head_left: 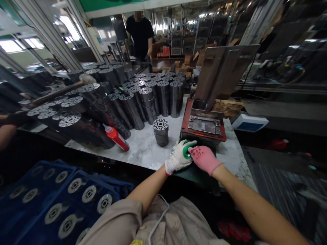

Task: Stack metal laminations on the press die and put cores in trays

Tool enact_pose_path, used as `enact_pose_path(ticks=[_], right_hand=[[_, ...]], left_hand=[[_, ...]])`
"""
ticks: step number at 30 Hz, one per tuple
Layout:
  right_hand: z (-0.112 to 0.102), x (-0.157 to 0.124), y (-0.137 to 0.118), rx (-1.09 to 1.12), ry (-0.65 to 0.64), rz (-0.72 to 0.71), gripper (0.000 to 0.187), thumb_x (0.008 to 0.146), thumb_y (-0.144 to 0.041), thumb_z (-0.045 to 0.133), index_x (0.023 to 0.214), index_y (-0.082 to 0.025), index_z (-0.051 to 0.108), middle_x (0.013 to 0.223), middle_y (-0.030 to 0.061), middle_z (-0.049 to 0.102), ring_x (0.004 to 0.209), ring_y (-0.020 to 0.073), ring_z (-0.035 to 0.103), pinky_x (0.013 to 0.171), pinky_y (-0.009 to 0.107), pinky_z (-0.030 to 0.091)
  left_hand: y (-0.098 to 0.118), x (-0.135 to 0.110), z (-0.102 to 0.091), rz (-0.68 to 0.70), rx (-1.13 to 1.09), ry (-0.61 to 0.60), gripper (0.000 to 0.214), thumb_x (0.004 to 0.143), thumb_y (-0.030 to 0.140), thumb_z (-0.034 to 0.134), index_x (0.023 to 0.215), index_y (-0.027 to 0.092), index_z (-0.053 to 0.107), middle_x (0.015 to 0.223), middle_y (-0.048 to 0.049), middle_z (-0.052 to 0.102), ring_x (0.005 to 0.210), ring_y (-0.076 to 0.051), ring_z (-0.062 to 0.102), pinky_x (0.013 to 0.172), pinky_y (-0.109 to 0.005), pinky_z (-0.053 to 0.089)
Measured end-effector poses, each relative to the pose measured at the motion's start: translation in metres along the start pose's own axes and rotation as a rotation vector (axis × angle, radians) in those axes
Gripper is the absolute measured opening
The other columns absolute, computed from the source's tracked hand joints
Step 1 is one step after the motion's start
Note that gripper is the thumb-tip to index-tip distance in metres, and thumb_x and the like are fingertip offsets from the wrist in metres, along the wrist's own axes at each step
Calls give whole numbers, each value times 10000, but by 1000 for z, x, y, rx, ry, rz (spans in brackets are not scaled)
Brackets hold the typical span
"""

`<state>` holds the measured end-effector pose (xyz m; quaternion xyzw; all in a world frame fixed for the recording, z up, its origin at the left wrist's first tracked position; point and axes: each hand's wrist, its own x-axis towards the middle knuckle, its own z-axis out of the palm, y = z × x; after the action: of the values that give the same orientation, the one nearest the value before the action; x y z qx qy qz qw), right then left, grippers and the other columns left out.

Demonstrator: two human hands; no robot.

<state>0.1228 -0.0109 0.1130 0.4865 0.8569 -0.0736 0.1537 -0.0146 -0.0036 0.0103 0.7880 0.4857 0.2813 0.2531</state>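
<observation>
My left hand [179, 156], in a white glove with green palm coating, and my right hand [203, 158], in a pink glove, meet at the near edge of the bench, just in front of a red-based press fixture [203, 126]. The fingers of both are curled together; the right hand's fingertips press against the left glove. What, if anything, is between them is hidden. A short stack of slotted steel lamination discs [160, 131] stands alone on the bench to the left of my hands.
Many tall lamination stacks [163, 93] crowd the back of the grey bench [143, 149], some leaning. A red squeeze bottle [116, 136] lies by them. A mallet [58, 91] rests on top. Blue crates [63, 200] of discs sit at lower left. A person in black [140, 34] stands beyond.
</observation>
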Motion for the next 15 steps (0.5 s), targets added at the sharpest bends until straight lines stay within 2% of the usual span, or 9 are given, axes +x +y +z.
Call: enact_pose_path(ticks=[2,4,6,9,12,15], right_hand=[[-9,0,4,-1,-37,-15,399,1026,-101,443,1238,-97,781,1246,202,789,1209,308,749,1022,386,549],[-18,-5,15,29,-32,15,341,1067,-249,504,1253,-168,778,1264,147,794,1217,288,740,1031,366,541],[-26,-10,30,79,111,124,374,1086,-401,515,1318,-224,747,1294,112,785,1213,279,727,1008,360,543],[-34,-5,53,33,428,316,497,1068,-527,526,1351,-172,725,1309,185,741,1194,338,682,972,414,526],[-32,13,67,-103,501,353,531,1040,-570,558,1172,-105,776,1252,253,697,1144,378,633,928,457,489],[-25,23,71,-101,542,313,554,1046,-617,532,1059,-122,782,1208,227,693,1141,354,601,935,462,466]], left_hand=[[-1,1,-1,1,-12,-1,703,842,346,814,1517,301,622,1537,-48,644,1495,-333,528,1353,-569,311],[-1,2,-1,9,-64,11,737,816,375,855,1513,297,626,1509,-60,659,1455,-323,563,1328,-524,370],[2,4,-1,-22,-150,52,661,859,423,831,1479,282,652,1453,-69,688,1367,-289,628,1257,-459,469],[12,8,0,-126,-147,132,494,914,433,769,1368,242,729,1336,-80,732,1262,-276,670,1171,-438,534],[22,12,1,-175,-29,133,473,878,368,801,1327,228,756,1332,-89,728,1291,-292,643,1223,-473,478],[25,10,3,-175,21,106,492,893,350,800,1367,234,733,1395,-96,696,1345,-286,611,1243,-473,446]])
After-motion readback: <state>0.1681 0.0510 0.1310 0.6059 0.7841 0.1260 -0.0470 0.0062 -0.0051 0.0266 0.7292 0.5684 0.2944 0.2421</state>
